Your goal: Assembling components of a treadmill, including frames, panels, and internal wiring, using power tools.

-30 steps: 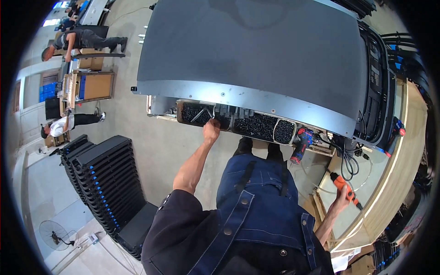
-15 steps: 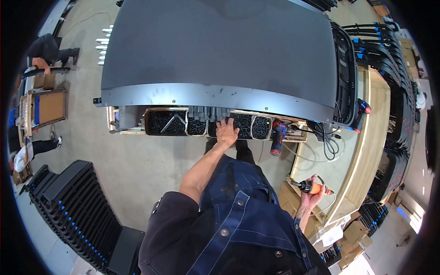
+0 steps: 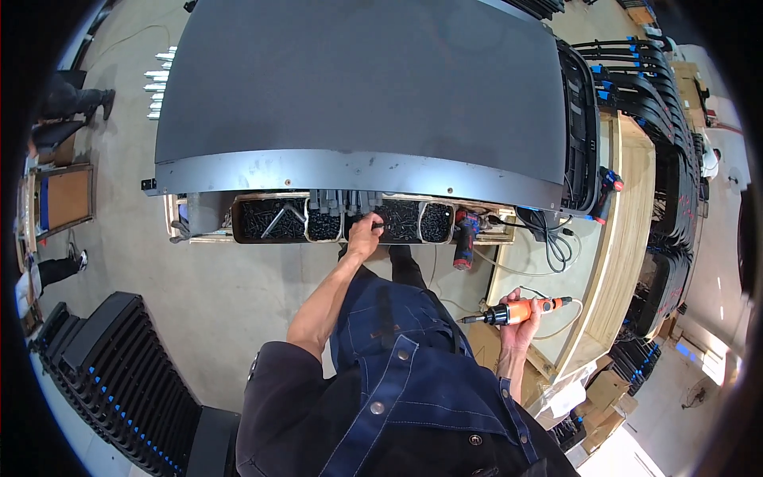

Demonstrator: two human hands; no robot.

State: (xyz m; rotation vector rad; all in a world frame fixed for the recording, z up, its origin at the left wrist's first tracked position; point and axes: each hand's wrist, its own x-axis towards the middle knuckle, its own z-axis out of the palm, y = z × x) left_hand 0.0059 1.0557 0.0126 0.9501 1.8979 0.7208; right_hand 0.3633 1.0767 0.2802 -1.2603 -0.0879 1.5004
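Note:
My right hand (image 3: 517,323) grips an orange and black corded electric screwdriver (image 3: 520,311), its bit pointing left. My left hand (image 3: 364,237) is over the front edge of a long parts tray (image 3: 296,240), fingers drawn together at a compartment of small black screws (image 3: 402,222). Whatever is between those fingers is too small to name. Grey metal pieces (image 3: 343,202) stick up beside the left hand. In the tray's left compartment, a bent metal hex key (image 3: 284,219) lies on more black screws.
A large grey panel (image 3: 358,87) spans the bench behind the tray. Right of the tray are a blue and black cordless drill (image 3: 466,238) and a coiled black cable (image 3: 554,238). A wooden frame (image 3: 616,262) stands farther right. Black parts (image 3: 119,358) are stacked at lower left.
My left hand has gone from spread fingers to drawn-together ones over the tray. My right hand has brought the electric screwdriver up and leftward. The view has shifted slightly.

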